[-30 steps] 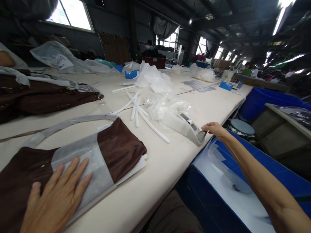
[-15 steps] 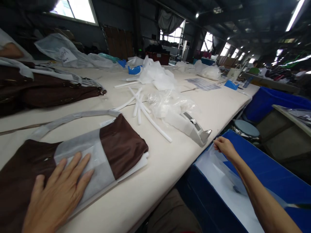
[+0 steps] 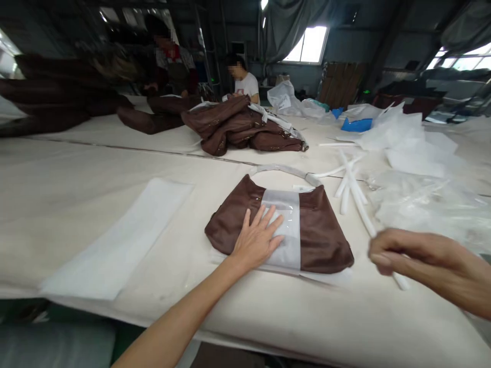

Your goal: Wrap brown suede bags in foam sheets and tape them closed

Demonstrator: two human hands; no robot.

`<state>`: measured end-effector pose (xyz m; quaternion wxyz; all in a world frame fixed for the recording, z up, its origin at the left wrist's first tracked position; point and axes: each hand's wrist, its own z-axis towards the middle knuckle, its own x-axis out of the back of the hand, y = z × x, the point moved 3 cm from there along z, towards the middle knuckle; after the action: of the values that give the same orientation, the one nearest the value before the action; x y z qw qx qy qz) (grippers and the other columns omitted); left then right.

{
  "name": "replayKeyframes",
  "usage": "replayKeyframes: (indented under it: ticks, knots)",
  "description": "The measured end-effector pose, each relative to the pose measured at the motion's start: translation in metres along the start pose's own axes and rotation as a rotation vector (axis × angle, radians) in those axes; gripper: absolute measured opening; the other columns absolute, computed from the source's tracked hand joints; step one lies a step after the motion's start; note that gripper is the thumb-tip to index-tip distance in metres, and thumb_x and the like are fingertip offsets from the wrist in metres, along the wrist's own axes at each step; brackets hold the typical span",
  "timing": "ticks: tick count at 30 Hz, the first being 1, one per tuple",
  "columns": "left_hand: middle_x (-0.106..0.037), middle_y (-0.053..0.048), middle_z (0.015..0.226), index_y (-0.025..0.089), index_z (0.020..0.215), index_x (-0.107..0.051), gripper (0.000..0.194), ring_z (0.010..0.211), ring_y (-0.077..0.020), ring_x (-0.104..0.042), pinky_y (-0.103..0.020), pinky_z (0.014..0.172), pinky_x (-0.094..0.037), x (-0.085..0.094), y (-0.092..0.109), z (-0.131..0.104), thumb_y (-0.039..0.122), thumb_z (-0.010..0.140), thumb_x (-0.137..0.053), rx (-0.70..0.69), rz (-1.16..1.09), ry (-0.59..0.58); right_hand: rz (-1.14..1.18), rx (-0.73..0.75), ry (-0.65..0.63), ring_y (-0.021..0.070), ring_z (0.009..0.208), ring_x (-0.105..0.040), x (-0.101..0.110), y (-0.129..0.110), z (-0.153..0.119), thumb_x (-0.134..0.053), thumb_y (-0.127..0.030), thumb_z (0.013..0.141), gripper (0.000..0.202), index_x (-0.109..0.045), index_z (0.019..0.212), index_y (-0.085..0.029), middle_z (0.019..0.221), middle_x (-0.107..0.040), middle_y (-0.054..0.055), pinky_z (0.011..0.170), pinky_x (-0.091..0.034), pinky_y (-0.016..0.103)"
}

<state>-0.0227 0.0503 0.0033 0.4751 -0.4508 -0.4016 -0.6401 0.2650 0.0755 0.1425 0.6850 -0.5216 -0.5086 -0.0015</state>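
A brown, trapezoidal, leathery handbag (image 3: 322,240) is lying under my spread left grip (image 3: 256,239); right grip (image 3: 404,251) is hovering pinched closed, contents unclear.

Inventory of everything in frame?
Table: 1, cream, foreground
Bag: 1, brown, centre
Wrap: 1, whitish, across bag
Sheet: 1, white, left of bag
Tubes: several, white, right of bag
Film: uncounted, clear, right of tubes
Crumpled sheets: uncounted, white, behind film
Blue pieces: 2, blue, beyond tubes
Bag pile: uncounted, brown, behind bag
Brown heap: uncounted, brown, far left
People: 2, one white-shirted, background
Windows: 2+, bright, background
Drapes: 2+, grey, by windows
Left hand grip: 1, bare, on bag
Right hand grip: 1, bare, right of bag
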Motion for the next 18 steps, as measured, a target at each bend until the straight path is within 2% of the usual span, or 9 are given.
replayKeyframes:
  ticks: [2, 4, 6, 8, 10, 13, 16, 18]
  knots:
    - [-0.017, -0.011, 0.163, 0.033, 0.146, -0.041, 0.051, 0.15, -0.036, -0.009, -0.07, 0.114, -0.014, 0.0, 0.001, -0.001, 0.05, 0.098, -0.043, 0.035, -0.016, 0.041, 0.05, 0.075, -0.218, 0.0144, 0.066, -0.056, -0.013, -0.029, 0.063, -0.054, -0.045, 0.092, 0.028, -0.064, 0.081, -0.021, 0.072, -0.061, 0.001, 0.06, -0.045, 0.024]
    - [-0.008, -0.013, 0.164, 0.035, 0.144, -0.044, 0.052, 0.149, -0.0402, -0.002, -0.074, 0.111, -0.011, 0.0, 0.001, -0.001, 0.053, 0.095, -0.048, 0.069, -0.032, 0.078, 0.041, 0.173, -0.357, 0.0118, 0.064, -0.053, -0.028, -0.041, 0.116, -0.056, -0.043, 0.091, 0.027, -0.063, 0.082, -0.019, 0.071, -0.059, -0.002, 0.059, -0.042, 0.023]
    - [-0.003, -0.013, 0.164, 0.038, 0.143, -0.044, 0.053, 0.149, -0.0421, 0.001, -0.076, 0.109, -0.01, 0.0, 0.001, -0.001, 0.053, 0.093, -0.052, 0.087, -0.046, 0.098, -0.095, 0.268, -0.407, 0.0107, 0.062, -0.052, -0.041, -0.042, 0.159, -0.057, -0.042, 0.091, 0.028, -0.065, 0.082, -0.016, 0.07, -0.059, -0.002, 0.057, -0.041, 0.022]
    - [-0.002, -0.012, 0.164, 0.039, 0.143, -0.044, 0.054, 0.149, -0.0424, 0.001, -0.077, 0.109, -0.01, 0.0, 0.001, -0.002, 0.053, 0.092, -0.055, 0.097, -0.053, 0.103, -0.259, 0.318, -0.399, 0.0119, 0.066, -0.056, -0.053, -0.038, 0.19, -0.059, -0.041, 0.091, 0.027, -0.068, 0.086, -0.015, 0.075, -0.063, -0.001, 0.061, -0.045, 0.024]
    - [-0.001, -0.012, 0.164, 0.038, 0.142, -0.045, 0.053, 0.149, -0.0425, 0.0, -0.077, 0.108, -0.009, 0.001, 0.001, -0.002, 0.053, 0.092, -0.055, 0.103, -0.057, 0.105, -0.361, 0.325, -0.37, 0.0156, 0.078, -0.062, -0.062, -0.034, 0.211, -0.061, -0.04, 0.092, 0.027, -0.067, 0.097, -0.015, 0.091, -0.067, 0.001, 0.07, -0.051, 0.028]
    - [-0.003, -0.013, 0.164, 0.037, 0.14, -0.047, 0.051, 0.149, -0.0422, -0.001, -0.078, 0.108, -0.009, 0.0, 0.002, -0.003, 0.052, 0.092, -0.055, 0.098, -0.073, 0.103, -0.417, 0.304, -0.329, 0.0214, 0.095, -0.064, -0.071, -0.027, 0.226, -0.06, -0.039, 0.094, 0.031, -0.062, 0.113, -0.015, 0.112, -0.064, 0.006, 0.081, -0.055, 0.038]
    - [-0.01, -0.012, 0.163, 0.037, 0.14, -0.047, 0.051, 0.149, -0.0407, -0.006, -0.078, 0.108, -0.008, -0.001, 0.001, -0.002, 0.051, 0.092, -0.055, 0.105, -0.109, 0.099, -0.481, 0.281, -0.266, 0.0234, 0.102, -0.062, -0.073, -0.017, 0.226, -0.06, -0.037, 0.094, 0.033, -0.06, 0.119, -0.017, 0.119, -0.061, 0.007, 0.085, -0.055, 0.041]
    - [-0.02, -0.01, 0.161, 0.037, 0.14, -0.048, 0.05, 0.148, -0.0389, -0.009, -0.078, 0.109, -0.005, -0.001, 0.0, -0.002, 0.051, 0.093, -0.054, 0.116, -0.132, 0.089, -0.524, 0.295, -0.218, 0.0232, 0.103, -0.062, -0.073, -0.014, 0.22, -0.06, -0.037, 0.094, 0.033, -0.06, 0.12, -0.017, 0.12, -0.061, 0.007, 0.085, -0.055, 0.041]
